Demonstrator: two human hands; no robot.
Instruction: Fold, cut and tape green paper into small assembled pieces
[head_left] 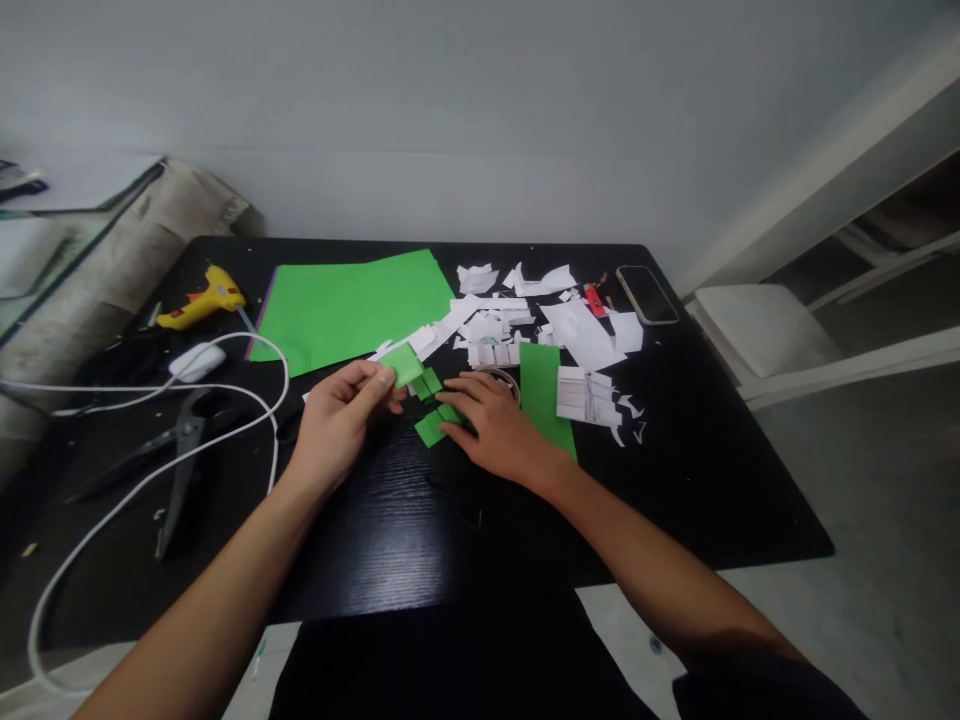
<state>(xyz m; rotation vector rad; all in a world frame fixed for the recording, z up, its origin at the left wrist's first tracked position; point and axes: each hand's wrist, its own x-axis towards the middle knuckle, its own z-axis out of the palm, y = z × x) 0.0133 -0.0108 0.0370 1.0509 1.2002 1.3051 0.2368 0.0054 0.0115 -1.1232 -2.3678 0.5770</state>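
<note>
My left hand [341, 410] pinches a small folded piece of green paper [403, 365] between thumb and fingers, above the black table. Beside it are small green paper pieces [426, 384], partly overlapped by the fingertips of my right hand [495, 422]. That hand lies palm down with its fingers stretched and apart, touching or just over the pieces. Another green piece [436, 427] is by its thumb. A ring-shaped object [508, 382] shows partly behind the right hand, and a green paper strip [541, 395] lies to its right.
A large green sheet [352, 305], a yellow glue gun [206, 298], scissors [187, 440] and a white cable [247, 390] are at left. White paper scraps [491, 325] cover the back middle, with a red lighter [595, 300] and a phone [646, 294] to the right.
</note>
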